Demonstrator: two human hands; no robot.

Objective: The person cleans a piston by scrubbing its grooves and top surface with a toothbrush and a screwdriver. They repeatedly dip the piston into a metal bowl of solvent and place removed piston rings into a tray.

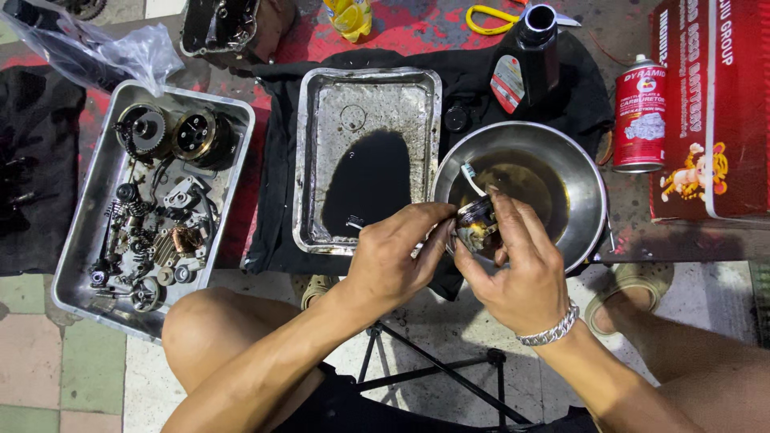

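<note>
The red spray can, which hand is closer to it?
Right. The right hand is over the round bowl, beside the red spray can. The left hand is farther away, by the flat oily tray.

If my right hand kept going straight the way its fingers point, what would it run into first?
The right hand points up and to the left, and it is already on the small oily metal part held with the left hand. Beyond that, probably the round steel bowl, though depth is unclear.

At the right edge we see a red carton (714, 104) with a cartoon figure, a red spray can (640, 112) beside it, and a black bottle (533, 60) with a red-and-grey label at upper centre.
</note>
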